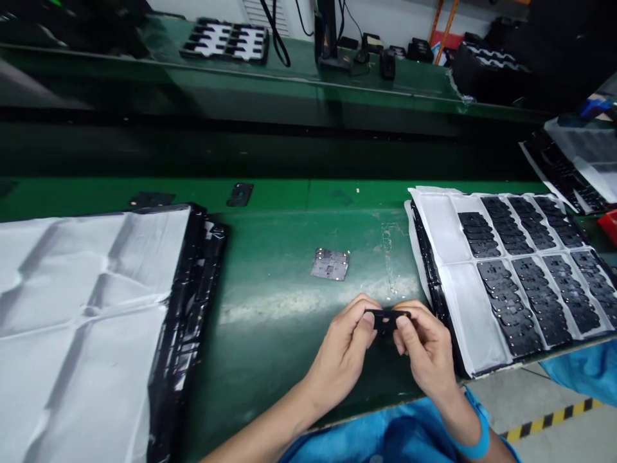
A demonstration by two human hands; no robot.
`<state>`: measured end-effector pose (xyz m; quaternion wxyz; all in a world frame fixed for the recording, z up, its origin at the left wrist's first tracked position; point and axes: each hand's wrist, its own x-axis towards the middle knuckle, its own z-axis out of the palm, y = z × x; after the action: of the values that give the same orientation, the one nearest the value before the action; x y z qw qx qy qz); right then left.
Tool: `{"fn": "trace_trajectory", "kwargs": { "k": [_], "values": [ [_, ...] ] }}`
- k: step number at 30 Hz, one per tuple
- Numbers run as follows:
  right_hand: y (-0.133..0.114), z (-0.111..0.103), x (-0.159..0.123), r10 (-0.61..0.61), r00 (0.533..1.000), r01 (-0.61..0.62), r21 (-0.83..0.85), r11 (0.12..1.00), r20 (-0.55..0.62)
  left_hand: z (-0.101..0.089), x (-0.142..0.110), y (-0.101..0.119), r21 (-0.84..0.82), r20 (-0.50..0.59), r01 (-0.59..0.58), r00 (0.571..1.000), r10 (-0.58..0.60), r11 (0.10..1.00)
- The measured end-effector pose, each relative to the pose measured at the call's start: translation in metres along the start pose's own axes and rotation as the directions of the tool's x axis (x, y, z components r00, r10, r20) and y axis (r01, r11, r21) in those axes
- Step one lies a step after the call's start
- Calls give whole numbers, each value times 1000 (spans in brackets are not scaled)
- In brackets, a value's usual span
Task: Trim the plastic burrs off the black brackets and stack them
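Note:
Between my two hands is a small flat black plastic part (387,319), held by its ends over the green tabletop. My left hand (344,341) pinches its left end between thumb and fingers. At the other end, my right hand (429,344) grips it the same way, thumb towards me. A similar flat grey-black part (330,264) lies on the table just beyond my hands. To the right of my right hand, a white-lined tray (448,283) holds rows of overlapping black parts (511,305); its leftmost pockets show bare lining.
At left stands a stack of black trays (187,328) topped with a white sheet (81,276). Further back lie a black part (240,194) and another (152,199). A raised shelf bears a tray (225,40) and a monitor stand (328,38). More trays (578,161) sit far right.

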<state>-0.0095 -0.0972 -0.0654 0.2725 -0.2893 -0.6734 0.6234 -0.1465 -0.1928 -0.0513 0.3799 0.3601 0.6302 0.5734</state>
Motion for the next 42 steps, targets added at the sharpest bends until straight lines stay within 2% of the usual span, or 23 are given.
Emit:
{"fn": "trace_trajectory", "kwargs": {
  "k": [3, 7, 15, 21, 24, 27, 29, 34, 42],
  "values": [
    [3, 5, -2, -19, 999, 19, 18, 1000, -26, 3, 1, -6, -17, -17, 14, 1000, -14, 1000],
    [2, 13, 1, -49, 997, 51, 38, 998, -61, -2, 4, -13, 53, -71, 66, 996, -62, 996],
    [-1, 21, 6, -63, 988, 72, 61, 996, -144, -8, 9, -27, 158, -68, -29, 997, 40, 987],
    [1, 17, -3, -61, 981, 74, 67, 995, -183, 6, 6, -15, 109, -65, -59, 996, 66, 992],
    [3, 11, -4, -35, 975, 47, 50, 998, -217, 12, 6, -8, 47, 31, -28, 999, 26, 999],
    [4, 5, -2, -7, 973, 25, 76, 997, -230, 13, 9, -5, -51, 151, 60, 987, -52, 997],
    [3, 3, -1, -8, 974, 27, 83, 996, -225, 11, 11, -3, -90, 187, 103, 979, -85, 991],
    [1, 3, 0, -49, 974, 57, 31, 998, -220, 9, 20, 4, -165, 169, 144, 979, -116, 976],
    [4, 4, -4, -81, 975, 83, 2, 997, -206, 18, 23, 0, -119, 81, 77, 994, -68, 990]
  ]
}}
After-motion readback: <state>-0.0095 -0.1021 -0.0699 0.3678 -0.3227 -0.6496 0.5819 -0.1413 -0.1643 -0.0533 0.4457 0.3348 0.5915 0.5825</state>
